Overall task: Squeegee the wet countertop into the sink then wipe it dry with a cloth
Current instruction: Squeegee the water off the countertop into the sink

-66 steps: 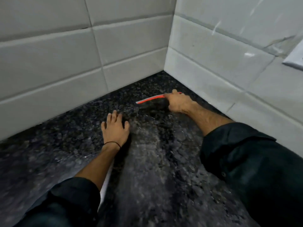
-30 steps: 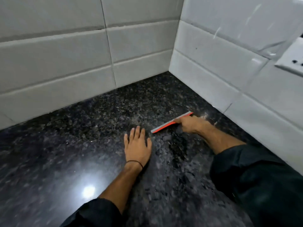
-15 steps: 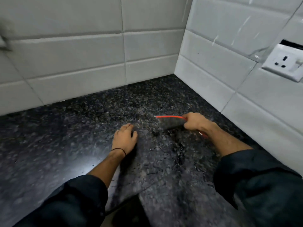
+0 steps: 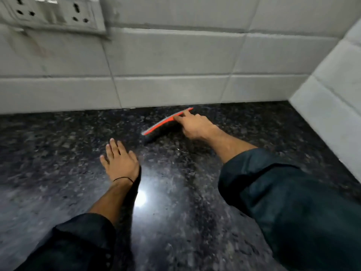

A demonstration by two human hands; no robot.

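My right hand (image 4: 195, 125) grips a squeegee (image 4: 160, 123) with an orange and grey blade, its index finger stretched along the top edge. The blade stands on the black speckled granite countertop (image 4: 175, 212), close to the back wall, running diagonally from near left to far right. My left hand (image 4: 120, 160) lies flat on the counter with straight fingers, just left of and nearer than the blade. It holds nothing. A black band circles the left wrist. No sink or cloth is in view.
White tiled walls (image 4: 175, 61) meet in a corner at the right (image 4: 322, 79). A white socket and switch plate (image 4: 50, 14) is mounted on the back wall at the upper left. A lamp's glare (image 4: 140, 198) shines on the counter beside my left forearm.
The view has swung left, bringing the back wall's socket plate into sight. My right hand and the squeegee now sit nearer the back wall, with the blade angled diagonally. The left hand stays flat.
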